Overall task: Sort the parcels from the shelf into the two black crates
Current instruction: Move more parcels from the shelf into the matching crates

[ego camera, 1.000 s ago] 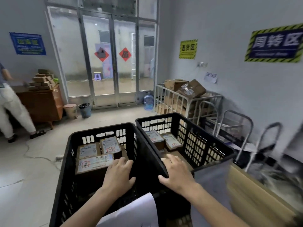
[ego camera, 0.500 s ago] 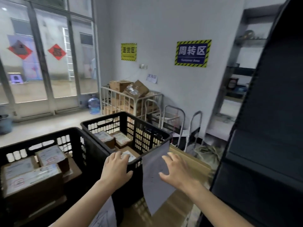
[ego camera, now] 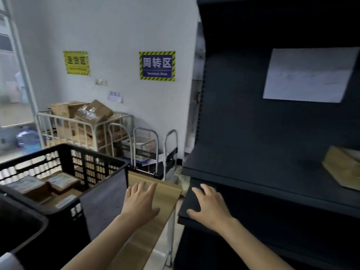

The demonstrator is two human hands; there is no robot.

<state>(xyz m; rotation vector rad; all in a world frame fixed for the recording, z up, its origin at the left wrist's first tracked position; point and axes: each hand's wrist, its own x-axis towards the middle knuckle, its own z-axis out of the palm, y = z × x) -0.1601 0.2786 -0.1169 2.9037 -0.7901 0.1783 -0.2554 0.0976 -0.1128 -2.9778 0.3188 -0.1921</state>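
Left hand (ego camera: pixel 141 204): palm down, back toward the camera, fingers straight and slightly spread, pointing away from the body.
Right hand (ego camera: pixel 209 208): palm down, fingers extended, loosely spread, thumb out toward the left.
Left forearm (ego camera: pixel 93 248): bare, angled up and rightward from the lower edge.
Right forearm (ego camera: pixel 257 248): bare, angled up and leftward.
Spacing: hands side by side, apart, level.

Daylight from left window (ego camera: pixel 11 78) — soft motion blur, edges bowed.
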